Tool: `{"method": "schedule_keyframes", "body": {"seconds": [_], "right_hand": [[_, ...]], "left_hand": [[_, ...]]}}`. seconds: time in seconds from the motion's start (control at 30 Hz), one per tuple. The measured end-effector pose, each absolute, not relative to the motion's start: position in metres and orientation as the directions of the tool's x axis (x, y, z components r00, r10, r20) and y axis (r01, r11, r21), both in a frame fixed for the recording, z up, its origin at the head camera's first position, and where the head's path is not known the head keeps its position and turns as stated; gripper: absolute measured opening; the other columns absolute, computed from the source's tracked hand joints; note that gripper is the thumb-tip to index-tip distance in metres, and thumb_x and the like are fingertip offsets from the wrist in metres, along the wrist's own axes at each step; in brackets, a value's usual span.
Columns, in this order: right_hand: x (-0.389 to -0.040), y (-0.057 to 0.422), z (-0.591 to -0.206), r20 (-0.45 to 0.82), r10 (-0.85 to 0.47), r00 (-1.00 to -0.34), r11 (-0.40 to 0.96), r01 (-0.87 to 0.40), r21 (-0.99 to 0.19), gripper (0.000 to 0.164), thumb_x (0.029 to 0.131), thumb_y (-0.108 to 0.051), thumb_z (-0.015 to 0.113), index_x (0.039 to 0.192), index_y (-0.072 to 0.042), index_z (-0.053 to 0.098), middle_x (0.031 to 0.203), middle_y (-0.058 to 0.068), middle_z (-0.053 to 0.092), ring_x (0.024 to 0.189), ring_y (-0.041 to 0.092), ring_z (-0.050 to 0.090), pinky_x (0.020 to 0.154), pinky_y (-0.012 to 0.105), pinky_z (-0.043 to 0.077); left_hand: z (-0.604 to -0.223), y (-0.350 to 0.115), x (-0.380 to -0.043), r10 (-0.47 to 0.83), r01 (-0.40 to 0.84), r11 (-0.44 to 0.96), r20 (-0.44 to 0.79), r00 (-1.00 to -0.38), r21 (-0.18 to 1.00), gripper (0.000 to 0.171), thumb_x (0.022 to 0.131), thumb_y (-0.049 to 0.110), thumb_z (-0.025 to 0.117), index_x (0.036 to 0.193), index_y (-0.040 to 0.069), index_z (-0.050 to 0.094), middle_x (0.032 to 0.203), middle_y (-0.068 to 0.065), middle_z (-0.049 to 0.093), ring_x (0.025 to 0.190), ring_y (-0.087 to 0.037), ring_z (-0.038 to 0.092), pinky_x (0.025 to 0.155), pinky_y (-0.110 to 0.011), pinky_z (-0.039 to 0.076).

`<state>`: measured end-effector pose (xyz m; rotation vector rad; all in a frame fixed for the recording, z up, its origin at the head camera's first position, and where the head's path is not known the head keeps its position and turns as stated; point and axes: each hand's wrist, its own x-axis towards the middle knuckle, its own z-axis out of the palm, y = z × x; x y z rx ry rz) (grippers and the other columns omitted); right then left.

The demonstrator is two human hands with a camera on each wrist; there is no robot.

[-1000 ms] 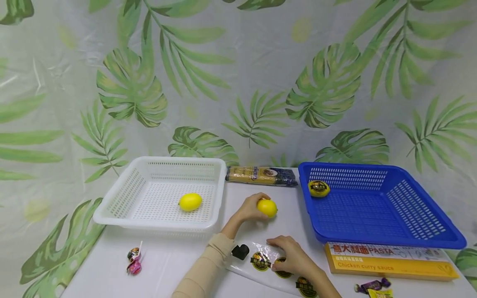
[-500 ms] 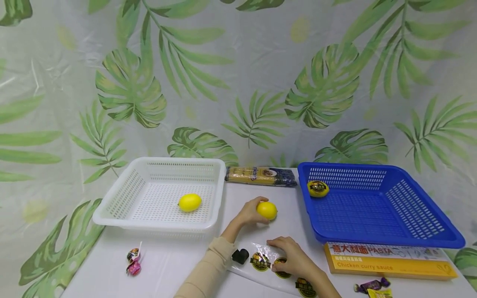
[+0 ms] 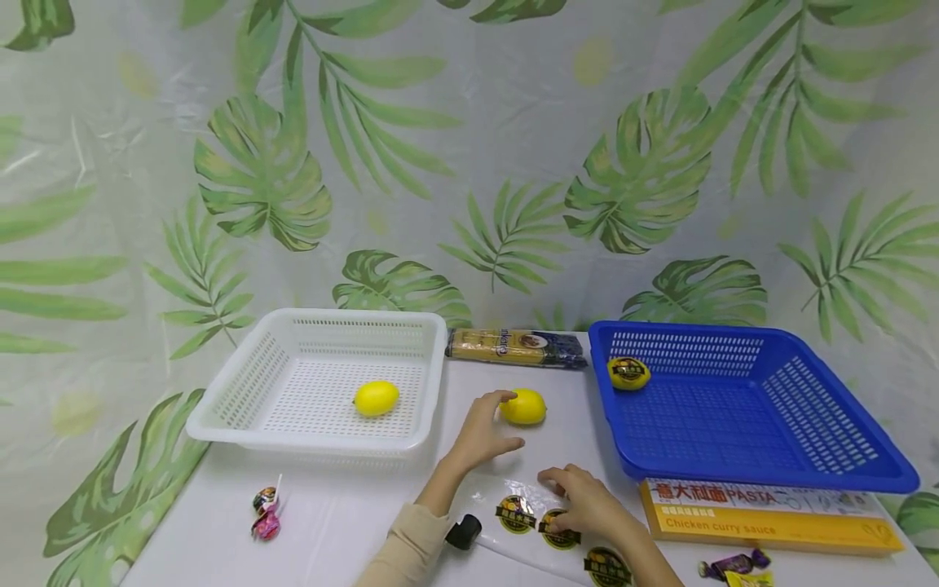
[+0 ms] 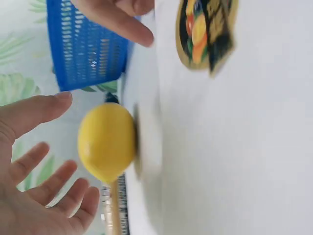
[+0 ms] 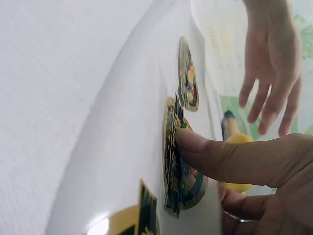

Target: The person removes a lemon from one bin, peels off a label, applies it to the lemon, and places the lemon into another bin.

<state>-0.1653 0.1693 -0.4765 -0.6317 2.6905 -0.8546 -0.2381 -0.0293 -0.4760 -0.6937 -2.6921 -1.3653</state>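
My left hand (image 3: 480,436), fingers spread and thumb apart, is just left of a yellow lemon (image 3: 524,408) on the white table. In the left wrist view, a gap shows between that hand and the lemon (image 4: 107,142). A glossy clear sheet (image 3: 484,491) with several round black-and-gold fruit stickers (image 3: 516,514) lies nearer the front. My right hand (image 3: 587,507) grips this sheet at its far edge. In the right wrist view, its thumb (image 5: 215,154) presses on one sticker (image 5: 193,188), while the other fingers are partly hidden beyond the edge.
A white basket (image 3: 308,444) at left holds one lemon (image 3: 376,399). A blue basket (image 3: 734,473) at right holds a stickered lemon (image 3: 628,373). Between them lies a pasta packet (image 3: 513,348). A pasta box (image 3: 770,522), wrapped candies (image 3: 736,564) and lollipops (image 3: 266,514) lie nearer the front.
My left hand has let go of the lemon, opened its fingers and drawn back slightly left and toward me. The lemon stays on the table. My right hand has shifted slightly right.
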Motion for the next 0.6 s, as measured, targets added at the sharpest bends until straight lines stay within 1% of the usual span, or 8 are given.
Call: {"method": "schedule_keyframes", "body": {"seconds": [0.1, 0.2, 0.27, 0.37, 0.43, 0.5, 0.57, 0.6], "right_hand": [[-0.17, 0.171, -0.475, -0.127, -0.479, -0.868, 0.712, -0.3, -0.634, 0.047, 0.064, -0.004, 0.083, 0.105, 0.0, 0.061, 0.082, 0.006, 0.059, 0.074, 0.019, 0.052, 0.064, 0.038, 0.045], [-0.172, 0.17, -0.476, -0.121, -0.485, -0.866, 0.702, -0.303, -0.644, 0.031, 0.071, 0.001, 0.076, 0.099, 0.001, 0.062, 0.08, 0.005, 0.061, 0.07, 0.018, 0.052, 0.061, 0.035, 0.044], [-0.172, 0.169, -0.475, -0.096, -0.485, -0.869, 0.707, -0.325, -0.628, 0.023, 0.075, 0.003, 0.071, 0.097, 0.002, 0.064, 0.08, 0.006, 0.062, 0.07, 0.019, 0.054, 0.06, 0.035, 0.045], [-0.173, 0.168, -0.474, -0.052, -0.474, -0.879, 0.714, -0.349, -0.606, 0.02, 0.08, 0.004, 0.065, 0.1, 0.002, 0.065, 0.081, 0.007, 0.064, 0.071, 0.02, 0.057, 0.063, 0.037, 0.048], [-0.173, 0.167, -0.472, -0.017, -0.465, -0.885, 0.718, -0.367, -0.591, 0.021, 0.082, 0.003, 0.064, 0.102, 0.0, 0.065, 0.082, 0.007, 0.066, 0.07, 0.018, 0.058, 0.064, 0.04, 0.049], [-0.173, 0.167, -0.47, 0.021, -0.457, -0.889, 0.725, -0.386, -0.57, 0.022, 0.084, 0.002, 0.063, 0.104, -0.004, 0.066, 0.08, 0.002, 0.067, 0.069, 0.012, 0.057, 0.069, 0.043, 0.048], [-0.174, 0.166, -0.468, 0.054, -0.454, -0.889, 0.728, -0.405, -0.552, 0.022, 0.085, 0.001, 0.063, 0.105, -0.007, 0.066, 0.077, -0.003, 0.067, 0.067, 0.008, 0.054, 0.072, 0.046, 0.046], [-0.175, 0.165, -0.467, 0.072, -0.456, -0.887, 0.73, -0.419, -0.54, 0.022, 0.086, 0.0, 0.063, 0.106, -0.008, 0.067, 0.08, -0.003, 0.068, 0.07, 0.008, 0.056, 0.075, 0.049, 0.045]], "left_hand": [[-0.472, -0.034, -0.222, 0.434, 0.446, 0.519, 0.225, -0.872, 0.729, 0.05, 0.071, 0.013, 0.08, 0.115, 0.002, 0.06, 0.113, -0.014, 0.062, 0.106, -0.031, 0.056, 0.092, -0.04, 0.044], [-0.471, -0.035, -0.209, 0.524, 0.475, 0.578, 0.145, -0.839, 0.663, 0.044, 0.069, 0.017, 0.083, 0.108, 0.006, 0.066, 0.107, -0.008, 0.067, 0.102, -0.023, 0.059, 0.09, -0.034, 0.045], [-0.471, -0.035, -0.202, 0.558, 0.481, 0.62, 0.082, -0.826, 0.62, 0.041, 0.068, 0.02, 0.084, 0.105, 0.011, 0.069, 0.105, -0.003, 0.068, 0.1, -0.019, 0.06, 0.088, -0.034, 0.045], [-0.474, -0.033, -0.192, 0.553, 0.474, 0.673, 0.039, -0.832, 0.568, 0.036, 0.068, 0.023, 0.084, 0.101, 0.017, 0.07, 0.105, 0.002, 0.068, 0.1, -0.016, 0.059, 0.085, -0.039, 0.044], [-0.477, -0.032, -0.185, 0.537, 0.479, 0.695, 0.056, -0.842, 0.536, 0.032, 0.069, 0.023, 0.083, 0.098, 0.018, 0.071, 0.104, 0.003, 0.067, 0.099, -0.016, 0.058, 0.083, -0.042, 0.044], [-0.48, -0.031, -0.18, 0.521, 0.491, 0.709, 0.094, -0.849, 0.507, 0.03, 0.069, 0.024, 0.082, 0.096, 0.019, 0.071, 0.105, 0.003, 0.066, 0.099, -0.016, 0.056, 0.082, -0.042, 0.043], [-0.483, -0.032, -0.177, 0.506, 0.5, 0.707, 0.136, -0.852, 0.5, 0.029, 0.069, 0.026, 0.082, 0.095, 0.019, 0.071, 0.104, 0.003, 0.065, 0.098, -0.015, 0.056, 0.081, -0.04, 0.042], [-0.484, -0.033, -0.176, 0.498, 0.501, 0.698, 0.157, -0.853, 0.511, 0.028, 0.069, 0.026, 0.082, 0.094, 0.019, 0.07, 0.102, 0.003, 0.065, 0.097, -0.015, 0.056, 0.081, -0.039, 0.041]]}}
